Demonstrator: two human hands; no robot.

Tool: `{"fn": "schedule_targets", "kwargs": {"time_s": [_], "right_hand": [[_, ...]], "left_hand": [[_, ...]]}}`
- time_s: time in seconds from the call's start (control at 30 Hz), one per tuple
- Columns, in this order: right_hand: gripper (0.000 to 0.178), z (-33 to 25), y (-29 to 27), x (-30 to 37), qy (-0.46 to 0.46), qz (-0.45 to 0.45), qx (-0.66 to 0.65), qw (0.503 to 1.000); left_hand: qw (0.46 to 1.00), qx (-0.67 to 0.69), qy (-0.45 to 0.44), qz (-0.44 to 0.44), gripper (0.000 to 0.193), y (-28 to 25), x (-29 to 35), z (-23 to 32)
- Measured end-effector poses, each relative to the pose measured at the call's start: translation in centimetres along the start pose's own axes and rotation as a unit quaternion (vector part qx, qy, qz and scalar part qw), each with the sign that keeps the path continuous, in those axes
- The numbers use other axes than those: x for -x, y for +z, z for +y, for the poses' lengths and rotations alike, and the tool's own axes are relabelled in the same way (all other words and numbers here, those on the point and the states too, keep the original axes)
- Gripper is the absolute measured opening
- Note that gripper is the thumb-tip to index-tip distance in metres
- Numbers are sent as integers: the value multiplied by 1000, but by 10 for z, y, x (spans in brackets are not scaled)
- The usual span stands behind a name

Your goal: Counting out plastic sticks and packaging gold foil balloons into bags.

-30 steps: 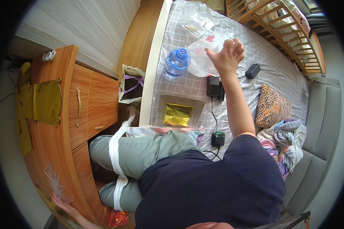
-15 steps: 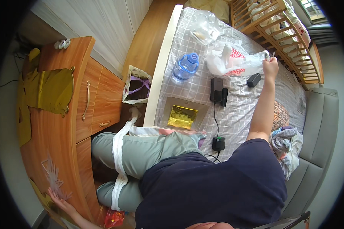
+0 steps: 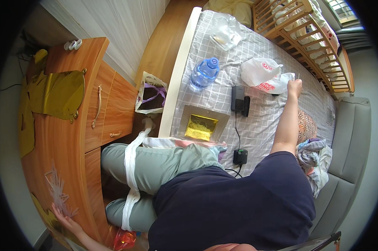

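one right hand [image 3: 294, 87] is clenched on a gathered corner of a white plastic bag [image 3: 262, 74], which sits crumpled on the bed [image 3: 260, 138], nearer the edge beside the slatted crib [image 3: 292, 21] than the white-framed edge. the thin film could tear at that corner if pulled sharply, and its loose folds could drag the dark block [image 3: 275, 95] partly hidden beneath them. a wide swing toward the white-framed edge might topple the blue bottle [image 3: 204, 74], which appears upright and tall for its base, or catch the corded black box [image 3: 238, 98]. the left hand [image 3: 70, 224] is loosely spread, with nothing visibly gripped, its fingers at a heap of translucent strips [image 3: 60, 194] near the left end of the desk [image 3: 59, 140]; a careless sweep could scatter these over the desk's front edge. the bag is limp, semi-opaque and red-printed; the bottle, clear and rounded; the bedding, gray, checked and wrinkled; the strips, narrow, straight and splayed; the desk, orange-brown with wood grain; the gold sheet [image 3: 65, 95] toward its right end, glossy with a scalloped edge.
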State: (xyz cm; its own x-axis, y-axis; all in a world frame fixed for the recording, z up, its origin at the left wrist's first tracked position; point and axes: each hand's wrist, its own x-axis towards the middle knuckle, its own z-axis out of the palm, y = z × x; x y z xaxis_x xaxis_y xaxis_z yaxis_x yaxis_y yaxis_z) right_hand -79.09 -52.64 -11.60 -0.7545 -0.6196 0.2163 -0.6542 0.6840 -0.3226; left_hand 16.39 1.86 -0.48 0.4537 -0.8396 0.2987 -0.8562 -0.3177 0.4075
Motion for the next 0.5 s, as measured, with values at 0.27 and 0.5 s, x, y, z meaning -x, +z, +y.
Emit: {"fn": "schedule_targets", "kwargs": {"time_s": [0.27, 0.5], "right_hand": [[35, -92, -28, 53, -192, 183, -127, 956], [36, -246, -83, 252, -557, -65, -515, 648]], "left_hand": [[999, 19, -28, -1, 87, 4, -1, 9], [986, 140, -85, -20, 126, 8, -8, 33]]}}
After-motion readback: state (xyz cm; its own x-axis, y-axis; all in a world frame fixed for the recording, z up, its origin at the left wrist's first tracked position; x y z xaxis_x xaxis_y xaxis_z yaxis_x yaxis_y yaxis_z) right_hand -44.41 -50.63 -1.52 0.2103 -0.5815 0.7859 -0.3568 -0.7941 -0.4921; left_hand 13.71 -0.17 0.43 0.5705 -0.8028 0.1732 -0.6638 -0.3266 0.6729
